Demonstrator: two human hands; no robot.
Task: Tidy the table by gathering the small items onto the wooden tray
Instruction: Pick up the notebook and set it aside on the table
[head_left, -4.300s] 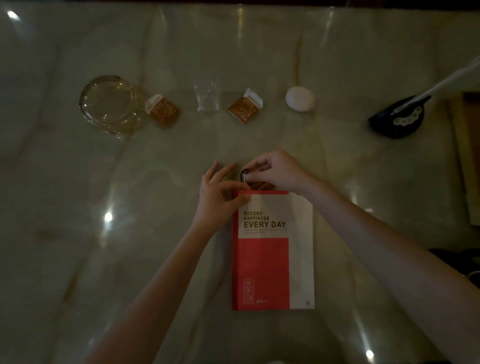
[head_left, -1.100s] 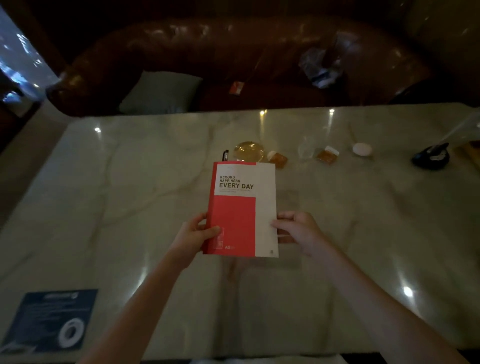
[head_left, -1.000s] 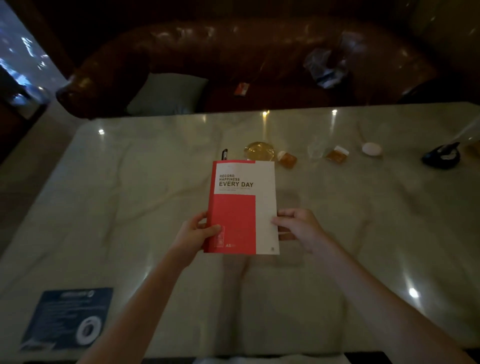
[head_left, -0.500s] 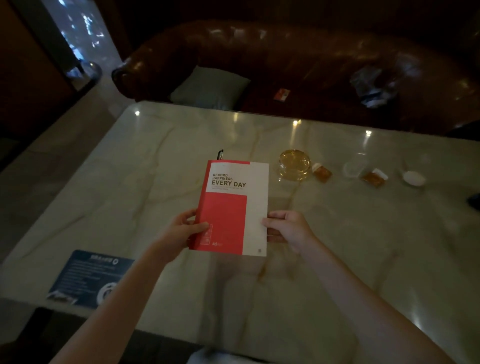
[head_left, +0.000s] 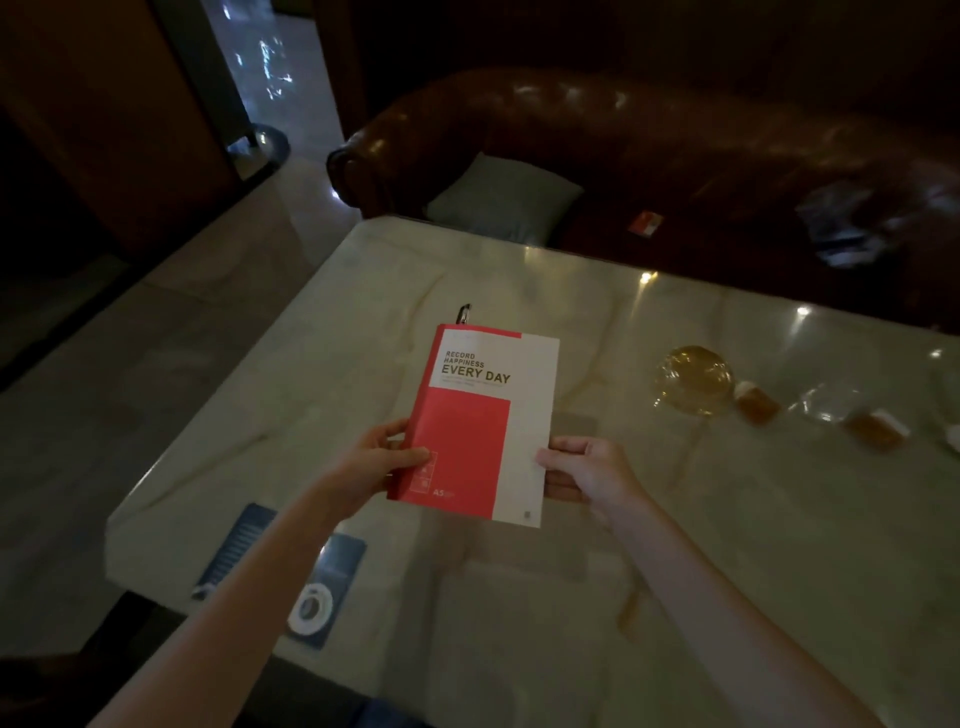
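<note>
I hold a red and white notebook (head_left: 480, 421) above the marble table (head_left: 519, 597), its cover facing me. A dark pen (head_left: 464, 314) sticks out of its top edge. My left hand (head_left: 374, 465) grips the lower left edge and my right hand (head_left: 584, 467) grips the lower right corner. On the table to the right lie a round glass ashtray (head_left: 693, 379), two small amber packets (head_left: 756, 405) (head_left: 878, 428) and a clear glass (head_left: 826, 402). The wooden tray is out of view.
A blue leaflet (head_left: 317, 592) lies at the table's near left corner. A brown leather sofa (head_left: 649, 150) with a grey cushion (head_left: 501, 200) stands behind the table. The floor lies off the table's left edge.
The view has swung left, so the small items have slid toward the right edge; the black item and white oval have left the view. Both hands still hold the notebook lifted off the table.
</note>
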